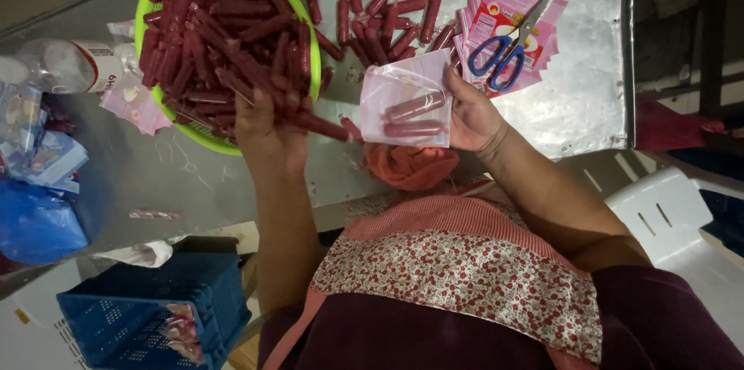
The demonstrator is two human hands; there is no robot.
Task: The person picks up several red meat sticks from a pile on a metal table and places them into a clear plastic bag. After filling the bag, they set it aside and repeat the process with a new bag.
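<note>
My left hand (pixel 267 128) is at the near edge of a green bowl (pixel 142 17) heaped with red sausages (pixel 225 21), its fingers closed on a few of them that stick out to the right (pixel 322 126). My right hand (pixel 471 118) holds a clear plastic pouch (pixel 407 106) by its right edge, and two sausages lie inside it. The two hands are a short way apart above the table's near edge.
More loose sausages (pixel 380 6) lie on the metal table (pixel 577 95) beside a stack of pink pouches (pixel 508 2) with blue-handled scissors (pixel 504 52) on top. At left are a plastic bottle (pixel 74 64), a blue bag (pixel 35 223) and a blue crate (pixel 151 308). A white chair (pixel 666 215) stands at right.
</note>
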